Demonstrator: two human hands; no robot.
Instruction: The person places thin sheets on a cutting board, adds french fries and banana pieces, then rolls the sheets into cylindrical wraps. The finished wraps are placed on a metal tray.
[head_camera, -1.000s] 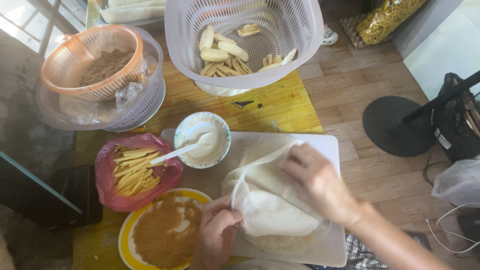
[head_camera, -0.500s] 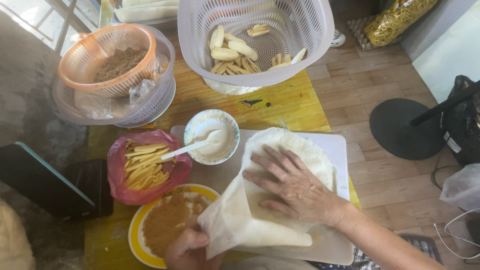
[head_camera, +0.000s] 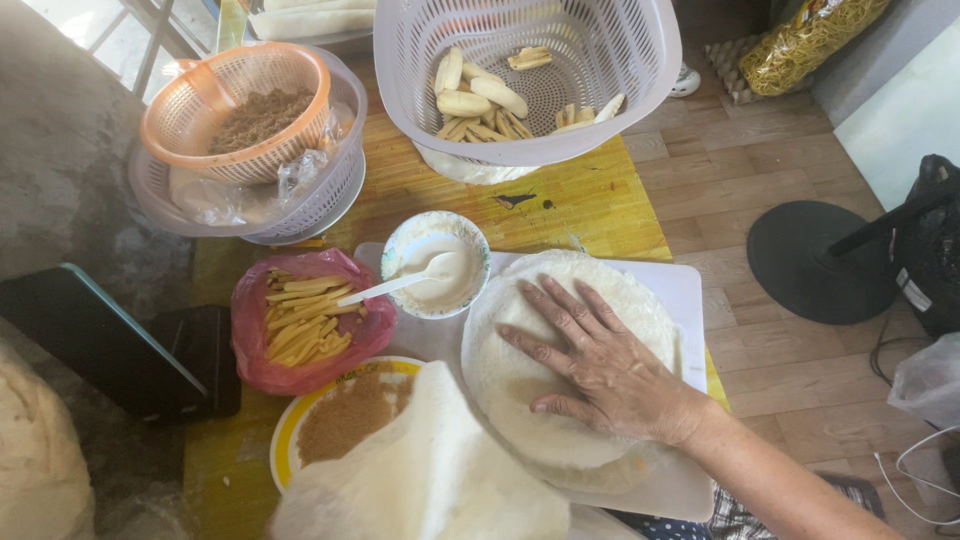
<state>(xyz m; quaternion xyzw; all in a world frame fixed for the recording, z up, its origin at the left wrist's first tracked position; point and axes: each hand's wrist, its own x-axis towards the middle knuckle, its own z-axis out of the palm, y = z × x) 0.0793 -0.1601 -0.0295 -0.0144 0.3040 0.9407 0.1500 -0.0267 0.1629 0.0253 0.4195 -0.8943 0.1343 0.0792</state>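
White paste bowl beside wrappers

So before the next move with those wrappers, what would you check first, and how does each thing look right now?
1. Right hand flat on the wrapper stack: ok.
2. Stack lying fully on the white board: ok.
3. Lifted wrapper free of the stack: ok, it is raised in front, over part of the yellow plate.
4. Left hand's grip on the lifted wrapper: cannot tell, the hand is hidden.
5. Bowl of white paste with its spoon beside the board: ok.
6. Yellow strips in the pink bag close by: ok.
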